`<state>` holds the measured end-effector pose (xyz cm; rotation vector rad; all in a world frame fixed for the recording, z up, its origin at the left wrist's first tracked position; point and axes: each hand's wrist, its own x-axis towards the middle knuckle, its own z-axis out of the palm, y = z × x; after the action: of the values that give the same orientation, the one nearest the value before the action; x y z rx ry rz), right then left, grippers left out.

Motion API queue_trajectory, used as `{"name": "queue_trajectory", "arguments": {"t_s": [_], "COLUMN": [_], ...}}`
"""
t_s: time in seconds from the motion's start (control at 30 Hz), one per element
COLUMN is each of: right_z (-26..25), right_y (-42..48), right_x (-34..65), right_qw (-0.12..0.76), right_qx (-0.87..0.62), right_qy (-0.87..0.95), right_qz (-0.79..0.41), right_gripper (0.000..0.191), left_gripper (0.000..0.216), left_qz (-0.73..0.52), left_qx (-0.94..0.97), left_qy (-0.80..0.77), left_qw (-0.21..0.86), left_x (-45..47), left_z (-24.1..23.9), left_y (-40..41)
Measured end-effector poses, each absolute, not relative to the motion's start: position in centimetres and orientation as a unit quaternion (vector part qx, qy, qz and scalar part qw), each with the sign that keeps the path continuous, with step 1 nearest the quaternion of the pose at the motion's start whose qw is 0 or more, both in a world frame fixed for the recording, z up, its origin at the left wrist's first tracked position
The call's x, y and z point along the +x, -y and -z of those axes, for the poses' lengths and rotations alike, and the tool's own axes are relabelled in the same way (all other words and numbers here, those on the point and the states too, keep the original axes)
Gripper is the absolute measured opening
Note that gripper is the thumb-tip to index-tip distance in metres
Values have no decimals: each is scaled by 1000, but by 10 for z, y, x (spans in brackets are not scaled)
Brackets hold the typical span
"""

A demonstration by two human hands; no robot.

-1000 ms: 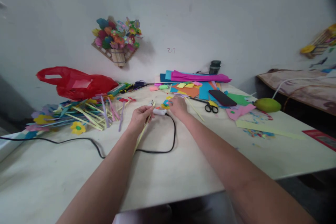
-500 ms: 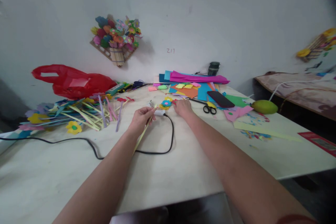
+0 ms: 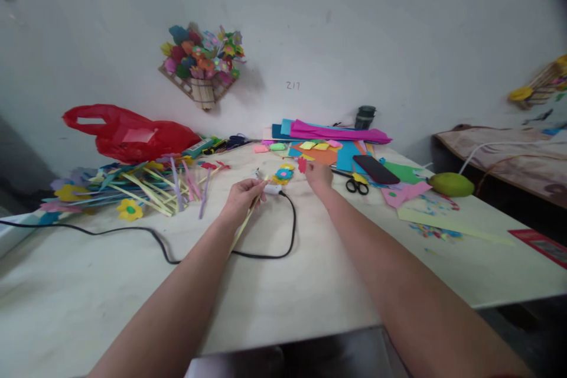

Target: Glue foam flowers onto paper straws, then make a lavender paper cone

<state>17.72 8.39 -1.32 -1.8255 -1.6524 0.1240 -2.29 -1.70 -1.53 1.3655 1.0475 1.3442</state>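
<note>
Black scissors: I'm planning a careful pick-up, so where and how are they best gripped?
I'd take the black scissors by the handle loops, coming from the near side of the table. The loops form the near end and seem to lie flat, while a yellow piece lies just behind them and the right hand is to their left.

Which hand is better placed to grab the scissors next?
Probably the right hand: it is nearer the scissors, though it holds a red piece. The left hand is farther off, holding a yellow strip.
</note>
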Motion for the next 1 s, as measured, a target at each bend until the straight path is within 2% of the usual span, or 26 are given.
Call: {"name": "queue_trajectory", "arguments": {"t_s": [0.13, 0.2, 0.33, 0.5, 0.7, 1.0], "right_z": [12, 10, 7, 8, 10, 13], "right_y": [-74, -65, -43, -28, -24, -24], "right_x": [165, 156, 141, 132, 128, 123], "right_qw": [503, 564, 597, 591, 601, 598], "right_qx": [-591, -512, -408, -367, -357, -400], "right_qy": [540, 491, 449, 441, 438, 495], "right_qz": [-326, -421, -525, -567, -565, -488], "right_gripper": [22, 14, 10, 4, 9, 2], "left_gripper": [28, 29, 29, 29, 28, 27], "left_qz": [-551, -553, -551, -550, -552, -549], "left_qx": [545, 544, 540, 538, 534, 528], "left_qy": [-427, -427, -430, -436, -442, -450], "left_qw": [466, 465, 468, 467, 462, 466], "left_x": [-21, -20, -20, -20, -16, -14], "left_z": [15, 15, 16, 18, 14, 12], "left_y": [18, 17, 16, 15, 18, 20]}}
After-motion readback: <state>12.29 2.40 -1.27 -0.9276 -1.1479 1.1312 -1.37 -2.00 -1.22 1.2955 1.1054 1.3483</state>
